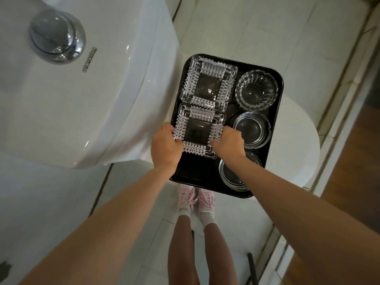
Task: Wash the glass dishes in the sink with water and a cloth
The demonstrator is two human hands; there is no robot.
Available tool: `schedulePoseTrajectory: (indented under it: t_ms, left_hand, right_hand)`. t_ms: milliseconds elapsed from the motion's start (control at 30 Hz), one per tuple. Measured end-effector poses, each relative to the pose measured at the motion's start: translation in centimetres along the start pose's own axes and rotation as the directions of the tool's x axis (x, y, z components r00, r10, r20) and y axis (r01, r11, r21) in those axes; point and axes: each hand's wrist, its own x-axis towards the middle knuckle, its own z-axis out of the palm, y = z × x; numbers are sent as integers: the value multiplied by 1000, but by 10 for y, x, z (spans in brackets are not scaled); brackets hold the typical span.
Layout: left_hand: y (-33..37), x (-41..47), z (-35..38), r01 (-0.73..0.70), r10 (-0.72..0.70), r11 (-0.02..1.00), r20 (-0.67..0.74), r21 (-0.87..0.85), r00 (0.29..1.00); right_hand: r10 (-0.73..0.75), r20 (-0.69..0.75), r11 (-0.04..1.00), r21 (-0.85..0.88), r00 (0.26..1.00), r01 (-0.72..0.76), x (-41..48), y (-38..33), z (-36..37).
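Cut-glass square dish (198,132) over the black tray (280,83) is gripped at both sides by the left hand (165,146) and right hand (229,144), whose wrist half hides the nearest round bowl (232,175).

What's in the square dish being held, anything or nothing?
Empty. Through the square dish only the black tray shows; the left hand and right hand grip its sides.

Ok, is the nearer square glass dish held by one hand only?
No, the left hand and the right hand each grip one side of the nearer square glass dish.
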Motion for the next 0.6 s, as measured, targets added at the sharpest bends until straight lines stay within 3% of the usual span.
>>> schedulePoseTrajectory:
  t_ms: [200,333,600]
  left_hand:
    - [-7,5,0,75,-74,997,19,-16,997]
    - [-9,3,-14,147,-134,974,87,-170,987]
    - [10,-53,-85,243,-166,891,223,-384,961]
  right_hand:
    - [-63,-21,996,63,998,64,-7,5,1]
    - [-77,-57,994,70,995,80,-23,-1,-9]
    - [-175,-46,892,416,984,178,-96,-35,-58]
